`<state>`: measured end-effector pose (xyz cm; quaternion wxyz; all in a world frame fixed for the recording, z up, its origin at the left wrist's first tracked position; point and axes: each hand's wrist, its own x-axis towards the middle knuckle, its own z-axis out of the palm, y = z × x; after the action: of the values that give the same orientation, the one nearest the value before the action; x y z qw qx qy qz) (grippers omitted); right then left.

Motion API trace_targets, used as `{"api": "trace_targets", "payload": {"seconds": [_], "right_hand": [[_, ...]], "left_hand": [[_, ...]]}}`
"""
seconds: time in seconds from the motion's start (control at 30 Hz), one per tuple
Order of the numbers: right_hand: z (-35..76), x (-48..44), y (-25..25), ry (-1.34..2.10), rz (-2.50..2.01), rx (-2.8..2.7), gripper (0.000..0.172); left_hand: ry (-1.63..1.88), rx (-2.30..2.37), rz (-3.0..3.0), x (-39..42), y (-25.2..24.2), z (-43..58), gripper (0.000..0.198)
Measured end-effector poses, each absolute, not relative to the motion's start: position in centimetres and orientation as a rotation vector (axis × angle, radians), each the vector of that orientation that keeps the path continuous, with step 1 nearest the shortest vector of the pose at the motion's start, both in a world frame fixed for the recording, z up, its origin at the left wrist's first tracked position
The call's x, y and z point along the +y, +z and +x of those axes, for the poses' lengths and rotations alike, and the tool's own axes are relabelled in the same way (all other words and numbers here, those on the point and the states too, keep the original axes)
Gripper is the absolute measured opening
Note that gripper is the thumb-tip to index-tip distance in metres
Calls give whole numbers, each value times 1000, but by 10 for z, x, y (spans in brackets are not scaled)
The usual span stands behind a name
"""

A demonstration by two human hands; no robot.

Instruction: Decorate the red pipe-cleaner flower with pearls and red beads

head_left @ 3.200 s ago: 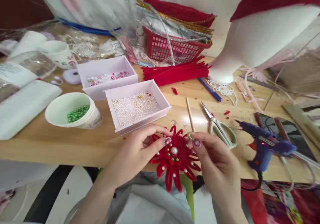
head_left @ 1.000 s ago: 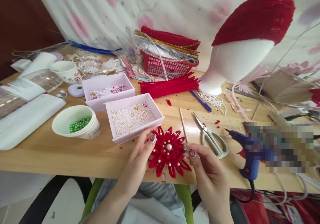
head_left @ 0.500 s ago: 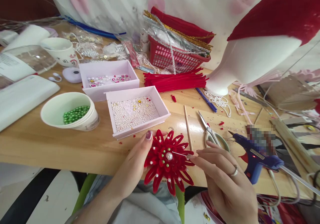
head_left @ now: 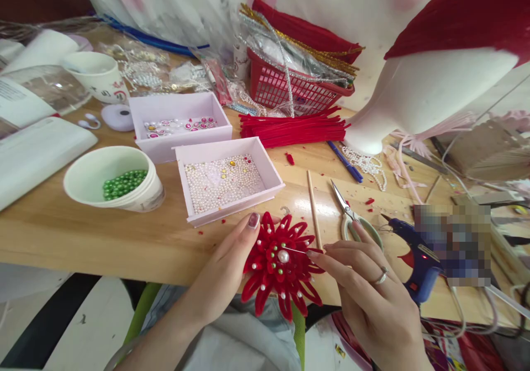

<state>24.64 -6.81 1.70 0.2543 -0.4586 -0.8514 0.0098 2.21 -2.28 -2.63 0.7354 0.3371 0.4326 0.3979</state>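
A red pipe-cleaner flower [head_left: 280, 269] studded with white pearls and green beads hangs over the table's near edge. My left hand [head_left: 226, 269] holds it from the left, fingers wrapped behind the petals, thumb on the upper rim. My right hand [head_left: 366, 288] pinches a thin pin [head_left: 295, 250] between thumb and forefinger. The pin's tip points at the large pearl in the flower's centre.
Behind the flower stand a pink box of small pearls [head_left: 226, 180], a pink box of gems [head_left: 178, 125] and a white cup of green beads [head_left: 111, 180]. Scissors [head_left: 351, 216], a wooden stick [head_left: 313, 208] and a blue glue gun [head_left: 414, 255] lie to the right. A red basket [head_left: 290, 86] and a mannequin head [head_left: 418, 92] stand behind.
My right hand has gone from holding a green bead at the flower's right edge to pointing a thin pin at its centre. The flower has tilted slightly in my left hand.
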Motion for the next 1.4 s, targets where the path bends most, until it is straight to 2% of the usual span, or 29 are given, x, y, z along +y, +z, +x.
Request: {"api": "trace_targets", "payload": {"seconds": [0.77, 1.13, 1.4], "right_hand": [[244, -65, 15, 44, -1217, -2303, 46], [246, -76, 17, 167, -1428, -2091, 28], [247, -77, 19, 156, -1464, -2104, 24]], "left_hand": [[802, 923, 651, -22, -16, 22, 59], [840, 778, 508, -24, -36, 18, 60], [834, 733, 599, -20, -17, 21, 49]]}}
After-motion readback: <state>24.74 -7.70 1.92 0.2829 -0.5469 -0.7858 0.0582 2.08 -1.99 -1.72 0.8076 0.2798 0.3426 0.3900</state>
